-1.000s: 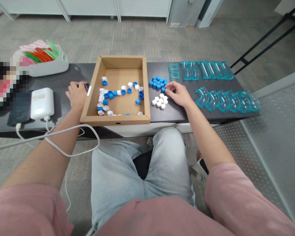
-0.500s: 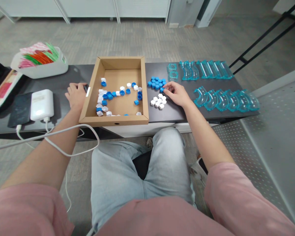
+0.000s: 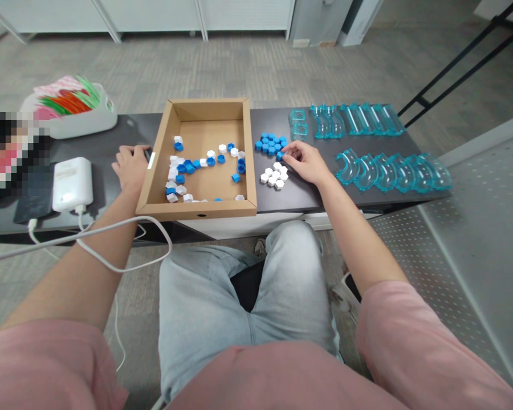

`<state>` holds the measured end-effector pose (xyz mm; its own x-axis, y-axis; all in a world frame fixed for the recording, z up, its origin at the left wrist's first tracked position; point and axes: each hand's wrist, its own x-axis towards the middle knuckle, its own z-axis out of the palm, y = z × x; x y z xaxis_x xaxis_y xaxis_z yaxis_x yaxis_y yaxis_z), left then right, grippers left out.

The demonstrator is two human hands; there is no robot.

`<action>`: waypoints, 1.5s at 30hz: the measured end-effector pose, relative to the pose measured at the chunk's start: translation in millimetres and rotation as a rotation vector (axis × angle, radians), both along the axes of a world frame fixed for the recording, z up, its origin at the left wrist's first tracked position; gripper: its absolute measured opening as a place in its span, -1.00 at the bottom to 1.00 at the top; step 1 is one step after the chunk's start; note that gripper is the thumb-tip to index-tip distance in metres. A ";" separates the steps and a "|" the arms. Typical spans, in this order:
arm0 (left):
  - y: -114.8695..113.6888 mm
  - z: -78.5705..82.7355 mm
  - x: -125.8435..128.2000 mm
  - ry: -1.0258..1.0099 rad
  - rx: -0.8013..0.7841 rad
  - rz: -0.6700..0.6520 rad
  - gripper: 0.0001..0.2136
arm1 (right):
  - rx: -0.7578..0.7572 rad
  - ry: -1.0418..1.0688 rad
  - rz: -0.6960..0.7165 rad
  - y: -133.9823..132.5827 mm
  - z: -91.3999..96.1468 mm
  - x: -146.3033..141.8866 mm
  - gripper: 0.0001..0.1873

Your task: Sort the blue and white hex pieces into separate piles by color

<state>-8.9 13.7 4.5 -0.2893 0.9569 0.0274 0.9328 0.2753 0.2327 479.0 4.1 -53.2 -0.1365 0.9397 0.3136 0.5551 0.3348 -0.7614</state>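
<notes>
My right hand (image 3: 302, 161) rests on the dark table, its thumb and fingers closed at a blue hexagonal piece (image 3: 279, 155). That piece lies at the near right edge of a cluster of blue hexagonal pieces (image 3: 270, 142). Just below sits a group of white hexagonal pieces (image 3: 275, 175). Left of these stands an open cardboard box (image 3: 251, 171) with several blue and white hexagonal pieces scattered inside. My left hand (image 3: 130, 165) lies against the box's left side, fingers curled by a small dark object (image 3: 147, 152), mostly hidden.
Clear teal plastic parts, some curved (image 3: 367, 172) and some straight (image 3: 373, 119), line the table's right side. A white basket (image 3: 85, 123) of colourful strips stands at the back left. A white charger-like block (image 3: 72, 183) sits at left, and its cable (image 3: 111, 224) loops over my left forearm.
The view has shifted very slightly. Both hands and the pieces stay in the same places.
</notes>
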 end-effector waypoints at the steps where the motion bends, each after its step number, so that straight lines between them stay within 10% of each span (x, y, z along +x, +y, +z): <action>1: -0.2 0.4 0.5 -0.001 -0.004 0.000 -0.40 | 0.001 0.002 -0.001 0.2 -0.4 0.1 -0.60; 45: -0.3 -0.8 1.2 0.011 0.002 0.002 -0.40 | 0.022 0.007 0.015 1.2 -3.9 2.1 -0.59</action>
